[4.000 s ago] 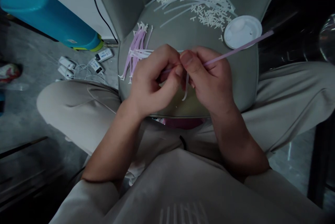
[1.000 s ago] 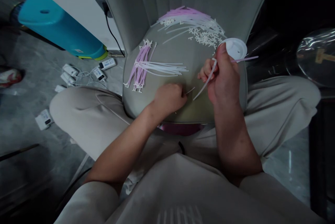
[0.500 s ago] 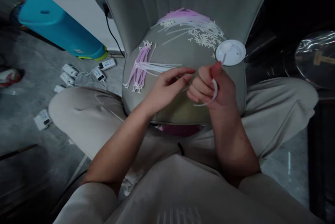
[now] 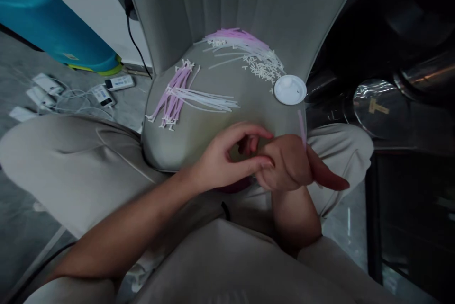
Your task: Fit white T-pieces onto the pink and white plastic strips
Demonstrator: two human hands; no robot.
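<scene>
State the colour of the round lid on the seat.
The lid is white, clearest in the head view.

**Seat layout: straws spread over the chair seat, lid at right, devices on floor at left**

On the chair seat [image 4: 220, 124]: straw bundle [image 4: 177, 98] front left, long straws [image 4: 238, 41] at the rear against the chair back [image 4: 241, 1], cut straw pieces [image 4: 261, 67] just right of those, plastic lid [image 4: 290, 89] beside the pieces at the right edge. Floor [image 4: 17, 53] left of chair: small devices [image 4: 119, 83], cable [image 4: 71, 98].

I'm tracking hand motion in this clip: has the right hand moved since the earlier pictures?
Yes. The right hand has moved back toward the person, away from the white plastic lid, which it was close beside earlier; it now sits well below the lid in view.
</scene>
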